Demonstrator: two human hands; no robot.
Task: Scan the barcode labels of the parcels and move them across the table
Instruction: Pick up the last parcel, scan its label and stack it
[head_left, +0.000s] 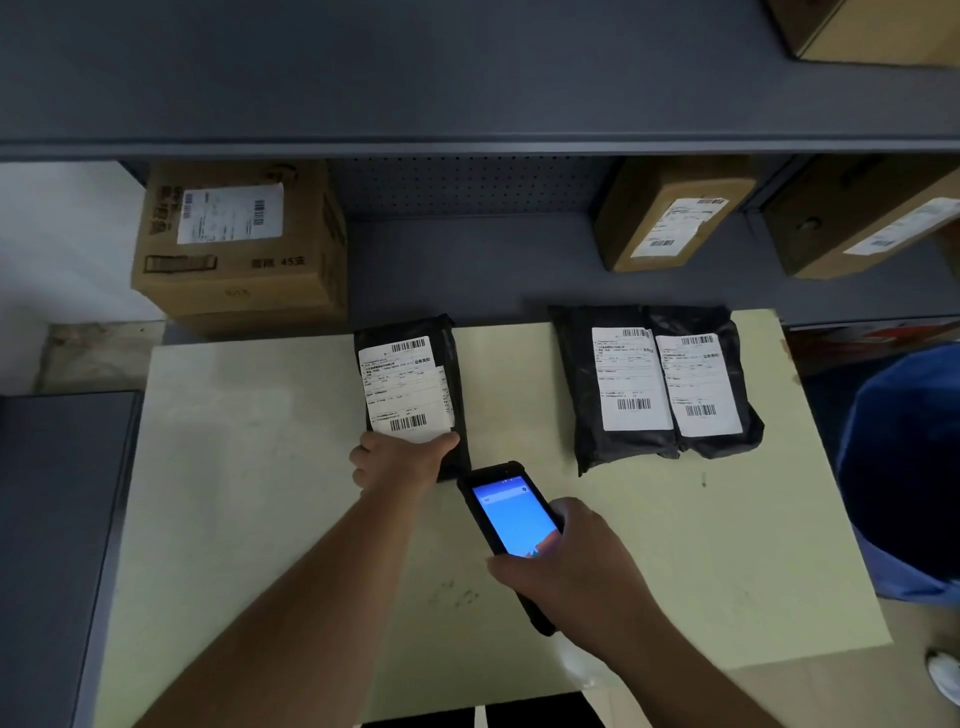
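A black parcel (449, 353) with a white barcode label lies at the far middle of the pale table (249, 467). My left hand (397, 460) grips its near edge, thumb on the label. My right hand (566, 556) holds a black handheld scanner (511, 512) just below that parcel, its blue screen facing up. Two more black parcels lie side by side at the far right: the left one (579, 389) and the right one (743, 415), both with white barcode labels facing up.
A grey shelf unit (467, 260) stands behind the table with a large cardboard box (234, 280) at left and two boxes (670, 218) (857, 218) at right. A blue bin (904, 467) stands at the table's right side. A grey cabinet (57, 519) is at left.
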